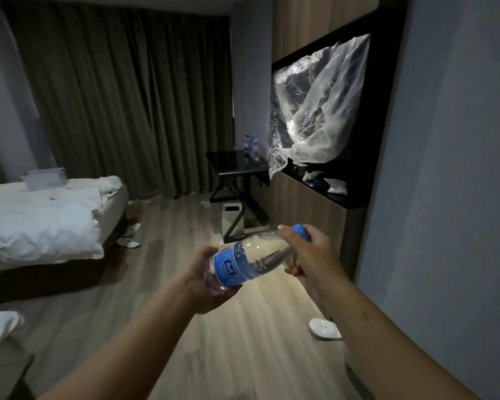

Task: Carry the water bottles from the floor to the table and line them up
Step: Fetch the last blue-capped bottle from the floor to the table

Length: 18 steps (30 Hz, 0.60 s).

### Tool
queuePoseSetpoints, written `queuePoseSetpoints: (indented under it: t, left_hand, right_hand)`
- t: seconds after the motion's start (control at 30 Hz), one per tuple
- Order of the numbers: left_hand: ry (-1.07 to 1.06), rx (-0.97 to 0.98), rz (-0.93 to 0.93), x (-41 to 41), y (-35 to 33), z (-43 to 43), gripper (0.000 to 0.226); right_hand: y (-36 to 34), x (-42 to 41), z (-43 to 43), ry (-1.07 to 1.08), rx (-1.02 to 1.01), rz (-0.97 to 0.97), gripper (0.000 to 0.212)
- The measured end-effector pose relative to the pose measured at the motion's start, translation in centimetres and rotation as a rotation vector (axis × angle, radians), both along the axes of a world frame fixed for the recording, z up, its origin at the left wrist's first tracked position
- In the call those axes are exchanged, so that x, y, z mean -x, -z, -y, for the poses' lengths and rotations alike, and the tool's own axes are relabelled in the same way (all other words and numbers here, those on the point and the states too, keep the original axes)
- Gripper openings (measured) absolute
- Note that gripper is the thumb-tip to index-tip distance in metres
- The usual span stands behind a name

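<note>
Gripping one clear plastic water bottle between both hands, you have it lying nearly sideways in the air above the wood-plank floor, its cap end tipped up toward the right. Your left hand cups the ribbed, rounded base from below, fingers wrapped just under the glossy blue label band. Your right hand closes over the tapered shoulder and neck, with the blue screw cap poking out past your knuckles. The bottle's wall is thin and transparent, catching a bright patch of light reflected off the pale, smooth-grained floor.

Ahead, against the long pleated curtain, stands a small dark desk with a flat glossy top and angular metal legs; some blue-printed items stand on it, too small and dim to identify. To your right, a wood-veneer cabinet runs along the wall, and crinkled translucent plastic sheeting drapes over the dark recess above it. A bed with rumpled white bedding fills the left side, soft white slippers beside it, and another slipper lies on the floor near your right forearm.
</note>
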<state>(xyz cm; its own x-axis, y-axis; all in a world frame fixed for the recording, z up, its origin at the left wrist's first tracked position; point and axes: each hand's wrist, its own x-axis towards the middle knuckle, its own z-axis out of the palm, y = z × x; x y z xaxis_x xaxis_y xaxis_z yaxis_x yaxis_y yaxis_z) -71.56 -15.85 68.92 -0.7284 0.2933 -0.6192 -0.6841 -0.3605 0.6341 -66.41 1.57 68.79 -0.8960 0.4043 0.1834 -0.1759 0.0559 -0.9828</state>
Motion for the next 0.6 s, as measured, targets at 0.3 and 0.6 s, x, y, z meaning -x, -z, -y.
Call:
queuePoseSetpoints:
  t: [0.3, 0.6]
  left_hand:
    - [-0.033, 0.182, -0.154, 17.9, -0.5, -5.8, 0.030]
    - [0.077, 0.406, -0.260, 35.0, -0.5, -5.7, 0.021]
  right_hand:
    - [-2.3, 17.5, -3.5, -0.053, 0.051, -0.167, 0.018]
    - [-3.9, 35.7, -3.7, -0.045, -0.006, -0.180, 0.017]
